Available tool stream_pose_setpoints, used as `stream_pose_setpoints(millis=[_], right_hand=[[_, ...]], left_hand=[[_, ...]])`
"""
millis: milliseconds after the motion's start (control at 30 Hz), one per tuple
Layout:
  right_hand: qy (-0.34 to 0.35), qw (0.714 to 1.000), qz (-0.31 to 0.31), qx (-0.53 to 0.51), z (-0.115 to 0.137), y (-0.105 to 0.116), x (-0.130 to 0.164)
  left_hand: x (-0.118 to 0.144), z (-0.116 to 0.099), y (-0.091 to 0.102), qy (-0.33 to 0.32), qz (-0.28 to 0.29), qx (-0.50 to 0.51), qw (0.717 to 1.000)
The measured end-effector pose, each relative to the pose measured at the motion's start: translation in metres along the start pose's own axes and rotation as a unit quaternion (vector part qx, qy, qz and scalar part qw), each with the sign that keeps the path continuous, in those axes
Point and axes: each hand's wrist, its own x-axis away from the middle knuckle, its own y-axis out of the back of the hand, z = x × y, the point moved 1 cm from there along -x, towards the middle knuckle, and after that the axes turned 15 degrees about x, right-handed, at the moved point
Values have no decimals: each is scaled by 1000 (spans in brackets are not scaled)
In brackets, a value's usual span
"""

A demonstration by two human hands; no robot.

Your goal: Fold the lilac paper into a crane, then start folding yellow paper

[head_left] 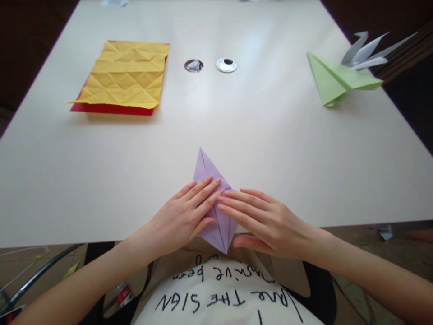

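Observation:
A folded sheet of purple origami paper (210, 169), long and diamond-shaped with creases down its length, lies at the table's near edge. Its lower tip sticks out past that edge. My left hand (187, 212) rests flat on the paper's left side, fingers stretched toward the middle. From the right, my right hand (267, 221) lays its outstretched fingertips on the paper's centre, its thumb held apart below. The fingertips of both hands nearly meet and cover part of the folds.
On the white table (287, 144), creased yellow paper (125, 74) lies over red paper (111, 108) at the back left. A green paper plane (341, 79) and a white paper crane (365, 52) are at the back right. Two round cable holes (226, 65) are at the back middle.

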Motion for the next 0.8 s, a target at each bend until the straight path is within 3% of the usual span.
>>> stream_pose_setpoints(millis=[133,233,300,433,600,700,800], right_hand=[[-13,997,67,33,-2,-11,-3],[-44,994,70,66,8,-18,0],[-75,991,54,96,18,-20,1],[-148,983,5,111,34,-21,-3],[-206,971,-101,-67,24,-10,1],[-305,917,-206,-152,12,-7,11],[-436,807,-314,-247,3,-12,19]], left_hand=[[-1,4,-1,-11,18,-27,999],[2,-1,3,-12,-6,-41,999],[6,-10,3,-16,-27,-44,999],[19,-27,-9,-37,-10,-8,999],[34,-27,-21,-38,-92,-43,994],[43,-24,-17,-49,-136,33,989],[50,-21,-13,-32,-202,161,965]])
